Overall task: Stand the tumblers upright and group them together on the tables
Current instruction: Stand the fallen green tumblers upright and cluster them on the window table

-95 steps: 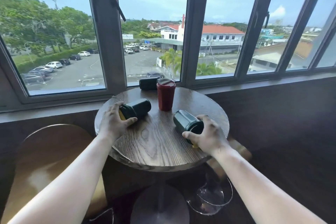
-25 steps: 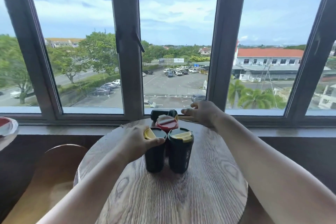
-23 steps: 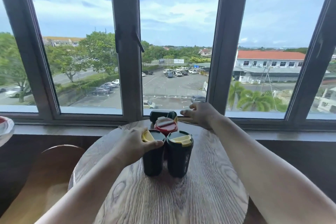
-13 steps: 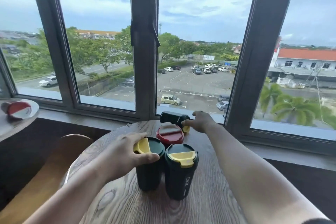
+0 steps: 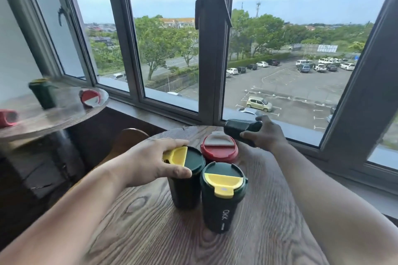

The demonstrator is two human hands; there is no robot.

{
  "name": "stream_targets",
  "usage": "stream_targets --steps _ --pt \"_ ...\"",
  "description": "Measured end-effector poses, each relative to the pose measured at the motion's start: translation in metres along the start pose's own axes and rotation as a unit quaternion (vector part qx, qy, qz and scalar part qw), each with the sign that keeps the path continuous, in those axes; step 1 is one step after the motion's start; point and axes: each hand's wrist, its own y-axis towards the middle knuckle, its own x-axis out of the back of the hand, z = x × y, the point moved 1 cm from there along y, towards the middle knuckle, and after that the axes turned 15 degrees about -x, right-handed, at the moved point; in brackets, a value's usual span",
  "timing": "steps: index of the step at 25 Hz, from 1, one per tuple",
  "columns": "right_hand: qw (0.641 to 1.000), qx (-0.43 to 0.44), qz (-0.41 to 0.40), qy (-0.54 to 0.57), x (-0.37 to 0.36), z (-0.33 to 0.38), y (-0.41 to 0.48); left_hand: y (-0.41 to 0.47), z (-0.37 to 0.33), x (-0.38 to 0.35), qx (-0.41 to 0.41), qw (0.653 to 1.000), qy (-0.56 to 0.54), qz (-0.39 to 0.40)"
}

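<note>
Three tumblers stand upright and close together on the round wooden table (image 5: 150, 232): a dark green one with a yellow lid (image 5: 223, 198) in front, a second dark green one (image 5: 185, 187) on its left, and a red one (image 5: 219, 149) behind. My left hand (image 5: 150, 162) grips the left green tumbler at its lid. A dark tumbler (image 5: 239, 128) lies on its side at the table's far edge by the window, and my right hand (image 5: 266, 134) is closed around it.
A second round table (image 5: 64, 112) stands to the left, blurred. On it are an upright green tumbler (image 5: 44, 94), a red tumbler on its side (image 5: 90, 98) and another red one (image 5: 7, 117) at the left edge. A wooden chair back (image 5: 127, 139) sits between the tables. Window frames run behind.
The view has swung left and closer, bringing the second table into sight. My right hand has closed around the lying dark tumbler. My left hand stays on the left green tumbler.
</note>
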Motion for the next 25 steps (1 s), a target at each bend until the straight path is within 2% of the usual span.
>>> stream_targets --steps 3,7,10,13,20,25 --pt "0.997 0.074 0.011 -0.029 0.050 0.003 -0.028 -0.002 -0.002 -0.002 -0.008 1.000 -0.024 -0.003" --pt "0.972 0.172 0.043 -0.156 0.109 0.011 -0.084 -0.003 -0.003 -0.003 -0.017 0.999 -0.035 -0.014" --pt "0.953 0.212 0.087 -0.200 0.116 0.014 -0.124 -0.004 0.000 -0.003 -0.022 0.999 -0.046 -0.015" --pt "0.943 0.254 0.110 -0.186 0.104 0.011 -0.150 -0.003 0.002 -0.003 -0.026 0.999 -0.042 -0.012" --pt "0.954 0.259 0.097 -0.116 0.079 -0.002 -0.161 -0.004 0.003 -0.002 -0.030 0.999 -0.016 0.003" --pt "0.961 0.221 0.131 -0.098 0.081 -0.008 -0.155 -0.006 0.005 -0.008 -0.026 1.000 0.003 -0.001"
